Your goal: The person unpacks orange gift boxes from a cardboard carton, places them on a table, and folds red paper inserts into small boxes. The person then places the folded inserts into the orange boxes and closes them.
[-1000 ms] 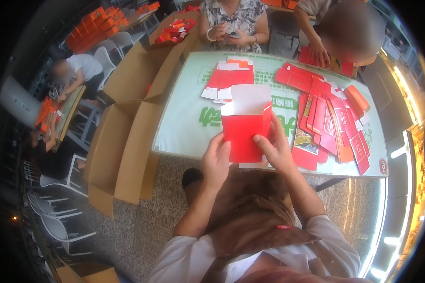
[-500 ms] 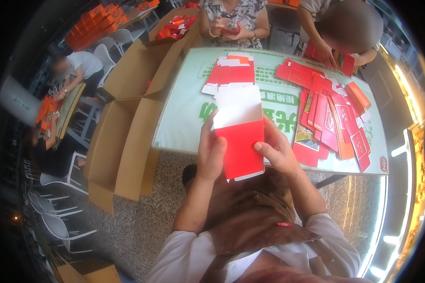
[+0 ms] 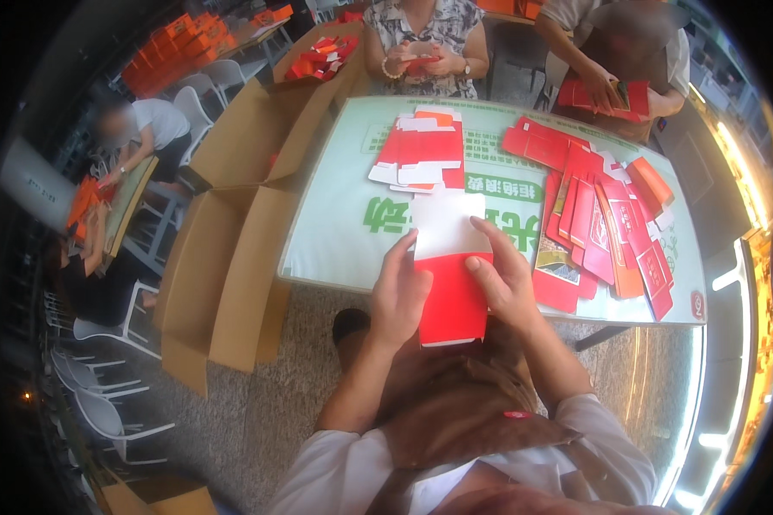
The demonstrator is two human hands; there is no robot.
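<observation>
Between my hands is a red paper box (image 3: 453, 296) with its white-lined top flap standing up, held just off the table's near edge. My left hand (image 3: 401, 287) grips its left side, thumb on the red face. The right side is gripped by my right hand (image 3: 505, 279), thumb also on the front and a finger by the flap. Beyond it, flat red boxes (image 3: 421, 148) with white flaps lie stacked on the pale green table (image 3: 326, 227). A spread pile of flat red and orange printed boxes (image 3: 588, 210) covers the table's right side.
Large open cardboard cartons (image 3: 223, 266) stand along the table's left; a farther carton holds red boxes (image 3: 322, 56). Across the table two people handle red pieces. At far left another person leans over a table with orange boxes (image 3: 86, 206). White chairs (image 3: 103, 412) stand at lower left.
The box in my hands has come slightly lower and to the right, and looks narrower. Across the table, the person at right has lifted the red piece and raised their head.
</observation>
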